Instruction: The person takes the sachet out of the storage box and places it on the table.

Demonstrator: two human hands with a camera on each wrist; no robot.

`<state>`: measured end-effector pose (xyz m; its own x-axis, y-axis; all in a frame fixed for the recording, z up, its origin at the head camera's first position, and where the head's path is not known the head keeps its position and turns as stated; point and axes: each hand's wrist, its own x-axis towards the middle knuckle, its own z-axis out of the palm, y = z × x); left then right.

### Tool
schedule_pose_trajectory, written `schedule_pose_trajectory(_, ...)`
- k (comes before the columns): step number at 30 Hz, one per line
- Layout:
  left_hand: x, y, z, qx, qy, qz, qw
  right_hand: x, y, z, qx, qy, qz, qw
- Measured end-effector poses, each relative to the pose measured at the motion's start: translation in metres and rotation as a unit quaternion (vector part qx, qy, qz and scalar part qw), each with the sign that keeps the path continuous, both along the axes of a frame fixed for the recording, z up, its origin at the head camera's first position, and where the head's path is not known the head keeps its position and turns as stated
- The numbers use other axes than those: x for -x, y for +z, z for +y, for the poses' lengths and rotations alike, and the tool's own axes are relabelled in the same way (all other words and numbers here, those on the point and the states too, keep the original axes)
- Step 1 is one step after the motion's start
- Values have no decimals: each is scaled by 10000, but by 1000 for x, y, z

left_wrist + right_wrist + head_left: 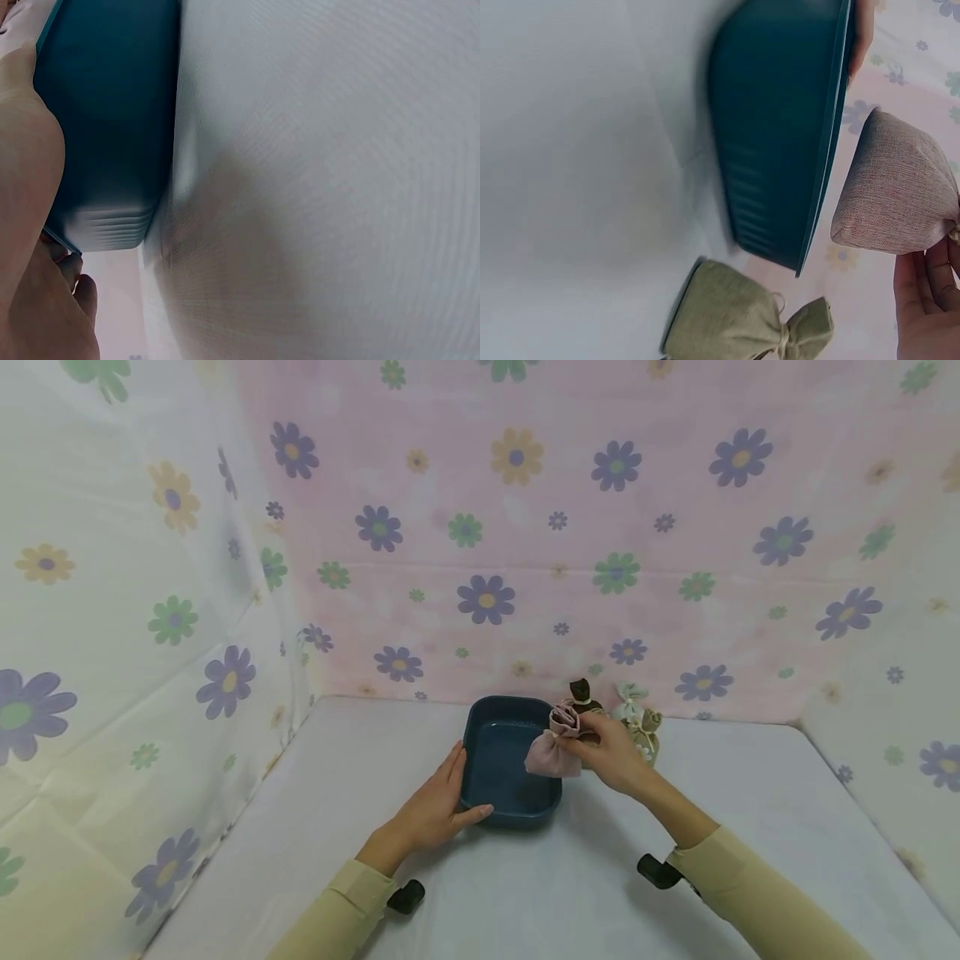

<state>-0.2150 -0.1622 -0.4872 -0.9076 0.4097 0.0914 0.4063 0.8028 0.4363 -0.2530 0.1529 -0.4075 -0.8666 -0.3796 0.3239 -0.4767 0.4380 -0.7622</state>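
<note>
My right hand (615,756) pinches a small pink cloth drawstring pouch (553,756) by its gathered neck. The pouch hangs upright above the right side of a dark blue rectangular dish (506,817), its full bottom clear of the rim in the right wrist view. At the dish's near left corner, my left hand (431,810) holds it, fingers along the left side and thumb over the front rim. Inside the dish, the visible floor is bare. Just beyond my right hand stand an olive green pouch (724,315), a dark brown pouch (581,693) and a pale green pouch (630,695), partly hidden.
A white-covered table (360,752) carries the dish and pouches. Behind it hangs a pink flowered cloth (427,627), with pale flowered cloth (112,635) along the left side. Dark wrist-worn devices (407,897) sit below both sleeves.
</note>
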Motion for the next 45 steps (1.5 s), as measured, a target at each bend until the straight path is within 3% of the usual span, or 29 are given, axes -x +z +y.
schedule_pose_trajectory(10, -3, 2, 0, -14, 5, -21, 10000, -7, -5, 28, -84, -102, -43, 9999)
schedule_pose_trajectory(28, -2, 2, 0, -38, -22, 16, 10000, 0, -29, 70, -307, -548, -47, 9980)
schedule_pose_trajectory(39, -1, 3, -1, 19, -36, 27, 10000, 7, -46, 78, -422, -717, -334, 9960)
schedule_pose_trajectory(45, -1, 2, -1, -2, -38, -2, 10000, 12, -60, 77, -412, -730, -278, 9961)
